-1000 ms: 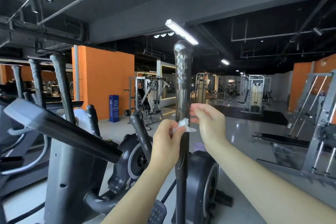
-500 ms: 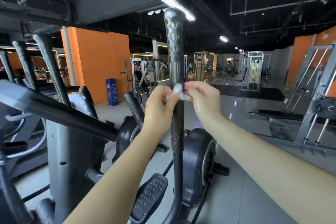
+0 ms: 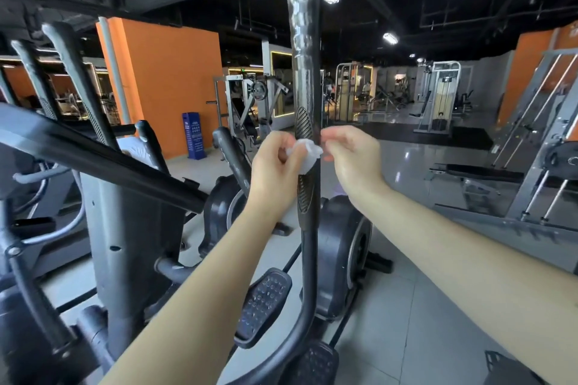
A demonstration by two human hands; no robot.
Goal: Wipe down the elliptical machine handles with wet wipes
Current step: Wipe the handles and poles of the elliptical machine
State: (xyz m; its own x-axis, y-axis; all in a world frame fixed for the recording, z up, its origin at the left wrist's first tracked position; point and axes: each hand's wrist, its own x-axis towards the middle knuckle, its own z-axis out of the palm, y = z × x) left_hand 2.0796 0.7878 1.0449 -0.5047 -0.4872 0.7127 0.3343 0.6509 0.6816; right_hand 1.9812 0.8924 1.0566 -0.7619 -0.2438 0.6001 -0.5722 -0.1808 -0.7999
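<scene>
A tall black elliptical handle (image 3: 305,72) rises straight up in front of me, glossy on its upper grip. A crumpled white wet wipe (image 3: 306,151) sits against the handle at mid height. My left hand (image 3: 275,166) holds the wipe from the left, fingers curled round it. My right hand (image 3: 350,155) is just right of the handle, its fingertips pinching the wipe's right edge. Both forearms reach up from the bottom of the view.
The elliptical's flywheel housing (image 3: 341,247) and foot pedals (image 3: 264,306) stand below my hands. Another elliptical with a console (image 3: 125,212) and slanted handles (image 3: 75,72) crowds the left. An orange wall (image 3: 175,78), weight machines and a bench (image 3: 475,172) lie beyond on grey floor.
The camera has tilted and moved closer, so the handle reaches higher in view. Both hands stay at the handle's middle, and the wipe has bunched more under my left hand.
</scene>
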